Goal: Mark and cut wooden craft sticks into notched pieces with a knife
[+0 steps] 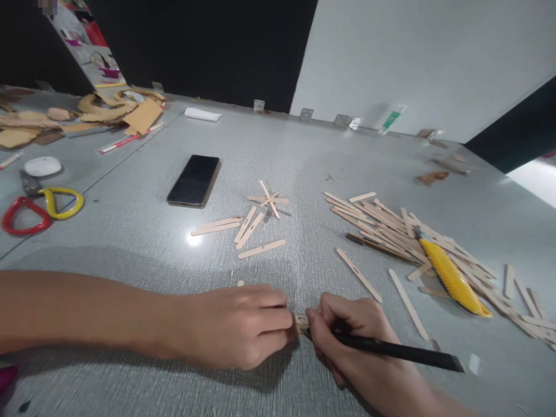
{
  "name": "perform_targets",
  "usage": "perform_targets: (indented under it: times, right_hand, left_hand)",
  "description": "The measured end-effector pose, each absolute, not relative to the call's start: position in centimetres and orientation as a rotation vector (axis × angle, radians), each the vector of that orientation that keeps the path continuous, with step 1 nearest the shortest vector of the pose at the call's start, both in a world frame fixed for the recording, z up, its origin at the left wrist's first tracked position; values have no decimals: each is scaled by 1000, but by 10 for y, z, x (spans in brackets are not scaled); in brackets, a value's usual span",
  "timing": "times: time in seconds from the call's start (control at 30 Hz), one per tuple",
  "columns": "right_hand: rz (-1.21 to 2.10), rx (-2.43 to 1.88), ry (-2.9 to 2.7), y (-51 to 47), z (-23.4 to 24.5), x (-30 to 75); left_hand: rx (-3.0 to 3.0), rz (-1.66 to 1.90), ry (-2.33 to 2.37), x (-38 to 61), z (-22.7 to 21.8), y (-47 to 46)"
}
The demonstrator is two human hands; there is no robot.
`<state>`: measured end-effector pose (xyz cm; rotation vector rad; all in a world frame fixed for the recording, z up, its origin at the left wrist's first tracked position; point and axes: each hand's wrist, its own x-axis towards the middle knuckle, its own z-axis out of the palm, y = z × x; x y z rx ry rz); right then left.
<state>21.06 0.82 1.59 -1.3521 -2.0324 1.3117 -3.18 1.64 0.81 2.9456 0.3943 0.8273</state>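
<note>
Wooden stick piece (300,320), short and pale, lies low on the grey desk (130,231) near the front edge, in the gap between the two hands. Left hand (234,327): forearm flat along the desk from the left edge, palm down, fingers curled shut with their tips pinching the left end of the stick piece. Most of the piece is hidden under those tips. Right hand (354,341): comes in from the lower right, fingers closed in a writing grip around a black tool (399,350). The tool's shaft slants out to the right and its tip touches or sits just beside the right end of the stick piece; which of the two cannot be told. Behind the hands, well apart: a few loose sticks (249,229), a dark phone (194,180), and to the right a pile of sticks (382,223) with a yellow cutter (452,278) resting on it.
</note>
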Motion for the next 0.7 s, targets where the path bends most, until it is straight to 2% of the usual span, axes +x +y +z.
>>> perform_targets:
  times: [0.7]
  right_hand:
    - [1299, -1357, -2035, 10, 20, 208]
  left_hand:
    - [2967, 790, 399, -33, 10, 17]
